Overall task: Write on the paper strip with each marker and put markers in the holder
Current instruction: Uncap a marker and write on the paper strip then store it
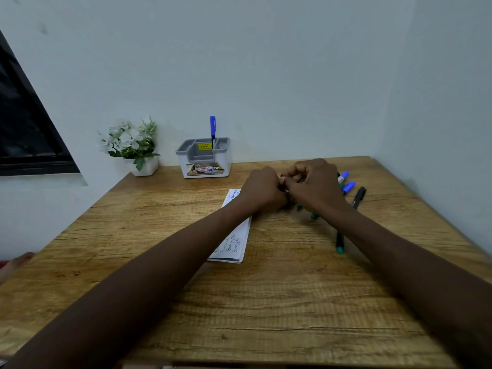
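Left hand (262, 189) and right hand (315, 182) curl together over the table (266, 302).
The holder (203, 158) at the table's back edge has one blue marker (212, 129) in it. The paper strip (235, 246) lies mid-table, partly under the left arm (186, 251). Both hands touch, and what they hold is hidden. Loose markers (348, 187) lie near the back right corner. They look light, hard and likely to roll, so grab one round its middle.

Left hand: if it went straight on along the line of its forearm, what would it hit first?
The right hand. The left hand points up and to the right, and the two seem to touch, knuckles together. Beyond them lie the blue-capped markers, though depth is hard to judge from this one view.
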Tool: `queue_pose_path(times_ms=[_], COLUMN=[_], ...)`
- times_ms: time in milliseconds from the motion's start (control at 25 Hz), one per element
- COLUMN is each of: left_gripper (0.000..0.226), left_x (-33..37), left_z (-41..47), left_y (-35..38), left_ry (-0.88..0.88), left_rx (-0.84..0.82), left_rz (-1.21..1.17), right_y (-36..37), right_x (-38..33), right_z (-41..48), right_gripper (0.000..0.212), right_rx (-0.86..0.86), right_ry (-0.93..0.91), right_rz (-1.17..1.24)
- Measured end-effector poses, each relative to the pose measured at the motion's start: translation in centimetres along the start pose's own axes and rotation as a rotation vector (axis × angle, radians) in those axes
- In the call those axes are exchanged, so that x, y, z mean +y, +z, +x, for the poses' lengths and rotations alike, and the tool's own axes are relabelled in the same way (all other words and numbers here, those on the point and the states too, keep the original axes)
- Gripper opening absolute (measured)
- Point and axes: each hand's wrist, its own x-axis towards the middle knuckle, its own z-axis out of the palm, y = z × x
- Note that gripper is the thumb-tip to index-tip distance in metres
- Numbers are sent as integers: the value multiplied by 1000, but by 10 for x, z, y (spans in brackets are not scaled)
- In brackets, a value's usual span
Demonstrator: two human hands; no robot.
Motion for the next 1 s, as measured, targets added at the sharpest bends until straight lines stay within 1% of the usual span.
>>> queue_pose_path(times_ms=[120, 200, 280, 360, 480, 520, 640, 760, 880, 920, 1000], left_gripper=[30, 26, 23, 19, 18, 17, 14, 7, 7, 9, 12], left_x=[3, 2, 0, -5, -10, -13, -23, -31, -37, -39, -43], left_z=[-4, -4, -6, -6, -10, -13, -27, -46, -62, -65, -70], left_y=[-3, -2, 0, 1, -4, -8, -23, -40, -57, -60, -64], left_ry=[-104, -127, -101, -59, -33, -42, -79, -104, -70, -54, -30], left_rx=[19, 36, 54, 120, 239, 270, 342, 340, 289, 271, 240], left_rz=[-111, -133, -119, -78, -153, -194, -306, -461, -521, -541, -616], right_y=[-1, 0, 0, 0, -2, -2, -1, 1, 7, 10, 15], right_x=[2, 3, 3, 5, 7, 9, 13, 12, 12, 11, 7], right_z=[2, 3, 2, 3, 5, 5, 3, 2, 4, 4, 4], right_gripper=[4, 4, 4, 6, 10, 13, 31, 41, 46, 45, 33], right_rx=[24, 31, 42, 62, 42, 27, -44, -126, -107, -108, -132], right_ry=[-4, -10, -41, -66, -65, -70, -114, -137, -185, -209, -292], right_rz=[-2, -14, -44, -71, -126, -154, -236, -274, -291, -300, -300])
